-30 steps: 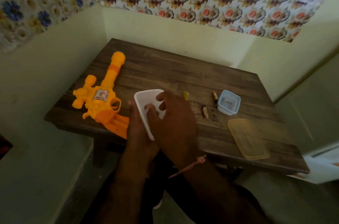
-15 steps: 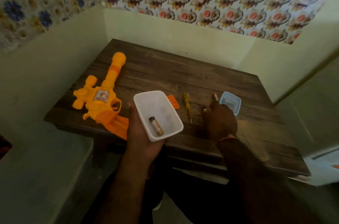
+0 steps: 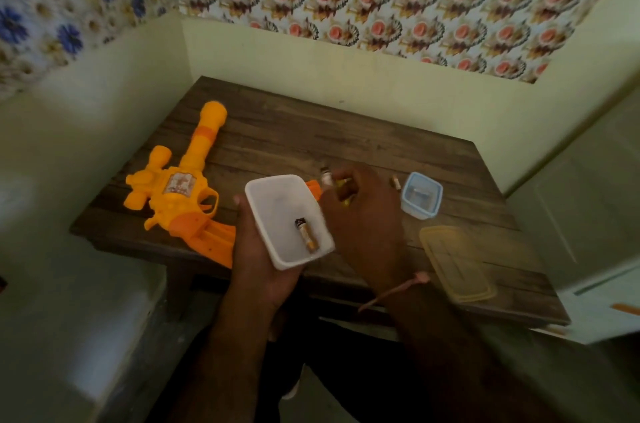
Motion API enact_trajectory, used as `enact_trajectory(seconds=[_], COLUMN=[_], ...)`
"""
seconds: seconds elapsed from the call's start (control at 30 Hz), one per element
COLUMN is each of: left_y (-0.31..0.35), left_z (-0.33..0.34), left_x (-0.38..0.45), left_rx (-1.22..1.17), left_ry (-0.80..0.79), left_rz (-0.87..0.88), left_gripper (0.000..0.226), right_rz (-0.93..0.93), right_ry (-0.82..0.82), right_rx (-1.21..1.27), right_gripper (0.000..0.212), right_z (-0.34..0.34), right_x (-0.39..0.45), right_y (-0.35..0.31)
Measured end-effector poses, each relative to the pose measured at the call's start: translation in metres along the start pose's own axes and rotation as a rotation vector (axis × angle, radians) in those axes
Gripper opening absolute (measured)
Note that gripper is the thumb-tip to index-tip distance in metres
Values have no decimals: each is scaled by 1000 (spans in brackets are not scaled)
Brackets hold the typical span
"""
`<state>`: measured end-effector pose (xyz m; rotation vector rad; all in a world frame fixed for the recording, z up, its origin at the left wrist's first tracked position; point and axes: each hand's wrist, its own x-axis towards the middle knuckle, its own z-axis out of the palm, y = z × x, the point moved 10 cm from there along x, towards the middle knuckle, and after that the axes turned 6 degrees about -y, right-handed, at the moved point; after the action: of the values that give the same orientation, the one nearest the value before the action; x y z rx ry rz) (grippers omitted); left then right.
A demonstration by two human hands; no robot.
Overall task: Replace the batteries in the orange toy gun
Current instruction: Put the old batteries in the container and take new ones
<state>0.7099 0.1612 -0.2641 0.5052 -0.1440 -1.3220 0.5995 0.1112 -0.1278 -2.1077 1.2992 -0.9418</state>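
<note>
While the left hand (image 3: 263,259) cups a white rectangular tub (image 3: 289,220) from below, fingers wrapped along its left wall and its base, a single AA battery (image 3: 306,234) lies inside it near the front right corner. The right hand (image 3: 363,214) reaches over the wooden table (image 3: 346,138) just beyond the tub, its fingertips pinching a second battery (image 3: 326,176) that sticks out past them, pale end up; the hand also covers most of a yellow-handled screwdriver (image 3: 343,184). A thin cord bracelet (image 3: 394,291) circles that wrist. The orange toy gun (image 3: 183,187) lies flat on the left part of the table, barrel pointing to the far edge and grip hanging over the near edge, just beside the left hand. A small orange piece (image 3: 313,187), possibly the battery cover, peeks out behind the tub. Another battery (image 3: 395,182) lies loose on the table just left of a small blue-rimmed container (image 3: 421,195). Nearer the front right, a yellowish translucent lid (image 3: 457,263) rests flat on the wood
</note>
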Motion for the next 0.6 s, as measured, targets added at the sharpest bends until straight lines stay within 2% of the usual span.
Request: enact_trajectory(seconds=[0.03, 0.1, 0.2, 0.3, 0.37, 0.47, 0.6], left_y=[-2, -4, -1, 5, 1, -2, -4], left_z=[-1, -4, -5, -2, -1, 0, 3], left_x=[1, 0, -1, -3, -3, -2, -1], left_rx=[10, 31, 31, 1, -70, -26, -13], left_ry=[9, 36, 39, 11, 8, 6, -20], left_rz=[-5, -18, -13, 19, -12, -6, -2], left_gripper=[54, 51, 52, 54, 48, 49, 51], right_rz=[-34, -49, -44, -7, 7, -12, 6], right_ry=[-57, -175, -198, -155, -160, -206, -268], right_rx=[-23, -109, -164, -226, -427, -726, -789], right_gripper=[3, 16, 22, 16, 19, 28, 42], right_z=[6, 21, 23, 12, 3, -13, -21], right_x=[-7, -18, -13, 12, 35, 70, 104], right_y=[-15, -29, -22, 8, 37, 84, 131])
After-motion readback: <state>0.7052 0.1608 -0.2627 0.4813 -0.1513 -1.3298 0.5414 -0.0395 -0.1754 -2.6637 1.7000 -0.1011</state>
